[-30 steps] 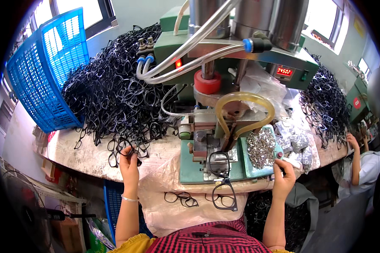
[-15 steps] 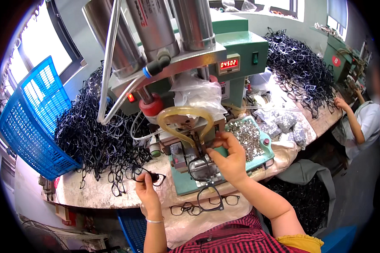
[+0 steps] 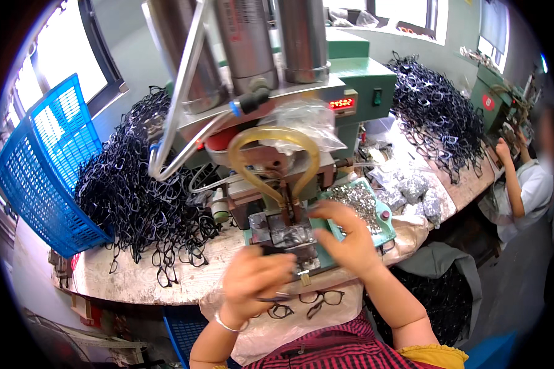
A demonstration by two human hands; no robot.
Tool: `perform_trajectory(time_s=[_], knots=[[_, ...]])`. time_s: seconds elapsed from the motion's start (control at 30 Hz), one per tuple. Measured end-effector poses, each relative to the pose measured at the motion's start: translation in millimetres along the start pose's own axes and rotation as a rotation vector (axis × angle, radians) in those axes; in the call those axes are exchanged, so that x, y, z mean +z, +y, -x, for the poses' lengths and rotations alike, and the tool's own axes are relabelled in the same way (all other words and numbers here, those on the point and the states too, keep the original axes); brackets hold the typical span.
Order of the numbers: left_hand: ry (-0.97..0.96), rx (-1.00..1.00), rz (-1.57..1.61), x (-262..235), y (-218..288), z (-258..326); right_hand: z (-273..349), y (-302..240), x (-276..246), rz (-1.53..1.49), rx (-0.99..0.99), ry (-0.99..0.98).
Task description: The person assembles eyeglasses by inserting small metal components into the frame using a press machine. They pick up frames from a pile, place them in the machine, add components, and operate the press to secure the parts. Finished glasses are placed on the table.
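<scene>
My left hand (image 3: 258, 278), blurred by motion, is closed on a black eyeglass frame at the front left of the press's work plate. Parts of that frame show as dark streaks beside the fingers; the rest is hidden. My right hand (image 3: 351, 240), also smeared, is at the right of the metal fixture (image 3: 290, 235), thumb and fingers apart, with nothing visible between them. A bent yellowish tube (image 3: 314, 157) loops above the fixture. More black eyeglass frames (image 3: 322, 297) lie on the pale cloth over my lap, below the table edge.
A teal tray (image 3: 385, 232) of small metal parts sits right of the press. Heaps of black frames (image 3: 144, 190) lie at left and at back right (image 3: 440, 117). A blue basket (image 3: 43, 178) leans at the left. Another person (image 3: 529, 184) works at far right.
My left hand has moved right and toward the press with its frame. My right hand has drawn slightly right, off the fixture. The frames hanging at the fixture's front are gone from there.
</scene>
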State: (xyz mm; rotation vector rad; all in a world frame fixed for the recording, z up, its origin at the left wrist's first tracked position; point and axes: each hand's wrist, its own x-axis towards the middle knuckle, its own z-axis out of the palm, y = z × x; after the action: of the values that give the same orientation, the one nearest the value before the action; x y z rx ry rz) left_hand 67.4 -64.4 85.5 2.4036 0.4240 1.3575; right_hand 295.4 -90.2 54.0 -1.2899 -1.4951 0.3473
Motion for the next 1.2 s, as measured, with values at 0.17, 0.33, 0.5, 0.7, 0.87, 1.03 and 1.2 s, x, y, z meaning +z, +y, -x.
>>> perform_trajectory(time_s=[0.17,0.33,0.5,0.7,0.87,1.03,1.2], knots=[[-0.129,0.154,-0.100,21,-12,-1,22,93,-35,0.676,0.142,0.115],[-0.161,0.142,-0.069,16,-15,-2,26,105,-28,0.593,0.019,0.136],[-0.098,0.119,-0.129,26,-12,15,0,93,-9,0.729,-0.260,-0.089],[0.137,-0.142,-0.716,-15,13,106,19,105,-24,0.304,0.007,0.236],[0.658,-0.791,-0.719,-152,-42,161,45,116,-20,-0.302,0.344,0.592],[0.433,-0.923,-1.202,-209,-116,183,7,93,8,-0.373,0.320,0.430],[0.373,-1.494,-1.463,-168,-195,213,7,85,8,-0.202,0.268,0.397]])
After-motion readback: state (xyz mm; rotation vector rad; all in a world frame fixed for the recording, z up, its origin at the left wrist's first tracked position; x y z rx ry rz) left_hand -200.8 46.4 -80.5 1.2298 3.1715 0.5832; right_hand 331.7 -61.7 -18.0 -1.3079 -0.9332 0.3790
